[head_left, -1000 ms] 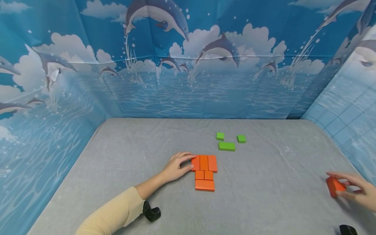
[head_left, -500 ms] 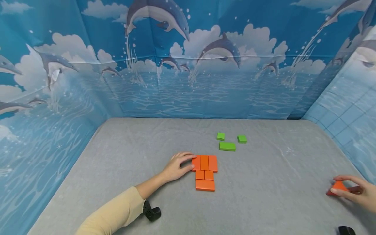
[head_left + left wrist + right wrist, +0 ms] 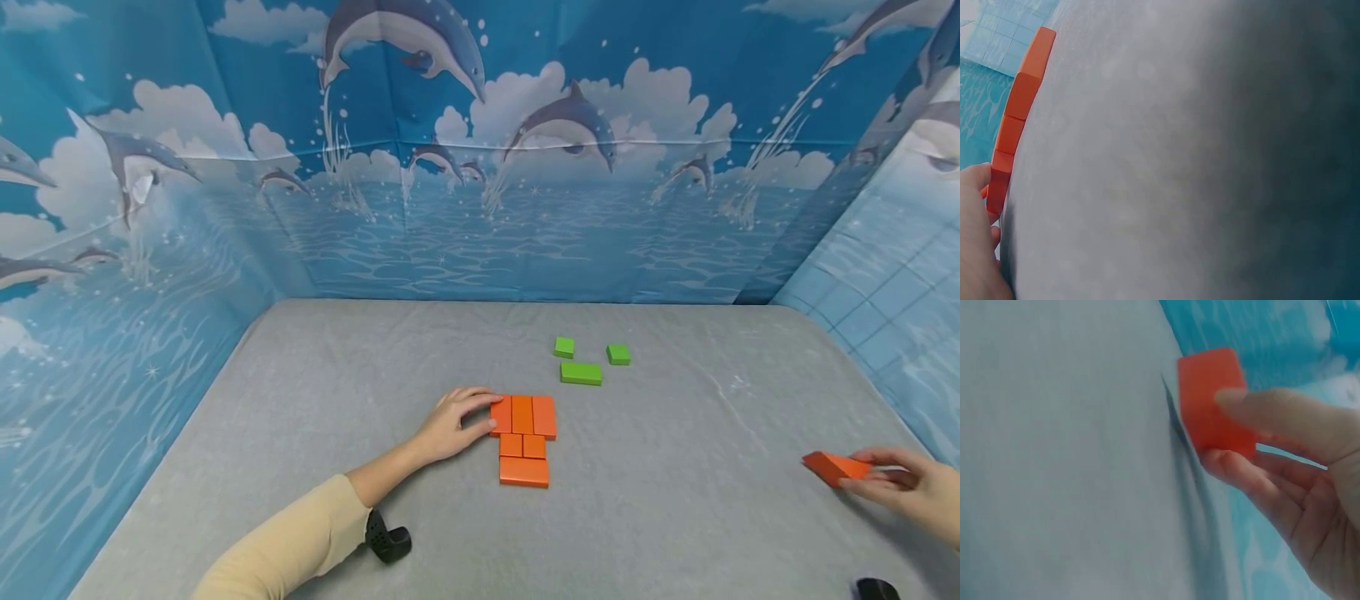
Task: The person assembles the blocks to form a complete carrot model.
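In the head view, several orange blocks (image 3: 522,415) lie fitted together on the grey cloth in a T-like shape. My left hand (image 3: 455,423) rests at their far left corner, thumb and index finger touching the left block. In the left wrist view, the thumb lies against the end of the orange row (image 3: 1001,181); the other fingers are mostly hidden. Over at the right, my right hand (image 3: 903,479) holds an orange triangular block (image 3: 831,468) between thumb and fingers. The right wrist view shows a flat rectangular face of that block (image 3: 1207,381), with the thumb pressing on it.
Beyond the orange blocks lie a longer green block (image 3: 581,373) and two small green blocks, one at left (image 3: 564,347) and one at right (image 3: 618,355). A dolphin-printed curtain (image 3: 480,225) borders the grey table (image 3: 337,358) at the back and sides.
My right hand has turned the orange triangular block over between its fingers, and the block now points left. My left hand and the blocks on the table have stayed in place.
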Demonstrator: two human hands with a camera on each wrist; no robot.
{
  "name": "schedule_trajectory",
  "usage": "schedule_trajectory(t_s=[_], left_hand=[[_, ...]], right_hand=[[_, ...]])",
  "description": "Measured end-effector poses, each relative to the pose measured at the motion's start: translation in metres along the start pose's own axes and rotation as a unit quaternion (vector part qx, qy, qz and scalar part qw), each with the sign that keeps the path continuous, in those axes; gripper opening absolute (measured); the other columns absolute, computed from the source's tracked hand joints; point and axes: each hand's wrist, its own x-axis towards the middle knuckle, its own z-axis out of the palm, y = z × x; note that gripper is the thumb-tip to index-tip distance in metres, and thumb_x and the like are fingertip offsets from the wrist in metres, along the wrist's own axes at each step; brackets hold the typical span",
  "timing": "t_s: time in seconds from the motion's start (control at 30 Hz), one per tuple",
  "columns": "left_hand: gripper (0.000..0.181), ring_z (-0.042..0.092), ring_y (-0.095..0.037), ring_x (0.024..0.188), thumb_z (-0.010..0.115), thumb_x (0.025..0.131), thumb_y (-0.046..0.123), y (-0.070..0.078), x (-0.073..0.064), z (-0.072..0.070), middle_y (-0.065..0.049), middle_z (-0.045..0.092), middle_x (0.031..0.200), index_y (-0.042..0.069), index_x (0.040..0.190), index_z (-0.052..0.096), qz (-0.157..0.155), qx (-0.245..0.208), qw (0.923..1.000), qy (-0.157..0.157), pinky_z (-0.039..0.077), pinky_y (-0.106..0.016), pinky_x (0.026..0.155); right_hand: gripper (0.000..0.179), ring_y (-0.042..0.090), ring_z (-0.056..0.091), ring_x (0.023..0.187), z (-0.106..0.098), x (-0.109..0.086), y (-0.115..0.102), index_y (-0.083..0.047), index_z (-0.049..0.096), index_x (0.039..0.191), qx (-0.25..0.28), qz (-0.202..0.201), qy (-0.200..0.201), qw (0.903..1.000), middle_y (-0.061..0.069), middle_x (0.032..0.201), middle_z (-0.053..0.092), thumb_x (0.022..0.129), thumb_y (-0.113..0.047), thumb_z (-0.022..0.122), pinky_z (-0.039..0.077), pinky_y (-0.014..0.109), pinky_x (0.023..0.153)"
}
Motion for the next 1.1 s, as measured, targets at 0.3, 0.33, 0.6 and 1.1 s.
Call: schedule_trajectory(t_s=[0.3,0.33,0.6,1.1], left_hand=[[0.038,0.043,-0.021,0.119,0.059,0.089,0.027,0.000,-0.002,-0.001,-0.003,0.053,0.127,0.015,0.125,0.057,-0.005,-0.002,1.0000,-0.004,0.030,-0.047,0.099],[0.038,0.043,-0.021,0.119,0.059,0.089,0.027,0.000,-0.002,-0.001,-0.003,0.053,0.127,0.015,0.126,0.057,-0.005,-0.002,1.0000,-0.005,0.030,-0.047,0.099],[0.039,0.043,-0.021,0.120,0.059,0.090,0.029,-0.001,-0.003,-0.001,-0.003,0.052,0.128,0.016,0.126,0.057,-0.008,0.002,0.9999,-0.010,0.030,-0.047,0.100],[0.039,0.044,-0.021,0.118,0.059,0.089,0.028,0.000,-0.005,-0.001,-0.003,0.053,0.127,0.015,0.126,0.057,0.000,0.008,1.0000,-0.002,0.030,-0.047,0.099]], right_hand=[[0.030,-0.002,0.053,0.061,0.016,-0.028,-0.136,0.004,0.059,0.095,0.052,-0.223,-0.018,0.9733,0.001,0.076,0.061,0.074,-0.009,0.075,0.046,0.021,0.052],[0.028,-0.001,0.053,0.061,0.023,-0.030,-0.151,0.002,0.060,0.093,0.066,-0.256,-0.019,0.9642,-0.001,0.076,0.061,0.072,-0.007,0.076,0.046,0.021,0.053],[0.025,-0.001,0.053,0.064,0.083,-0.056,-0.248,-0.010,0.058,0.091,0.121,-0.379,-0.111,0.9108,-0.003,0.083,0.056,0.076,-0.020,0.075,0.048,0.022,0.056],[0.027,0.002,0.047,0.060,0.145,-0.087,-0.310,-0.011,0.054,0.084,0.091,-0.419,-0.121,0.8952,-0.006,0.077,0.049,0.075,-0.023,0.076,0.042,0.016,0.053]])
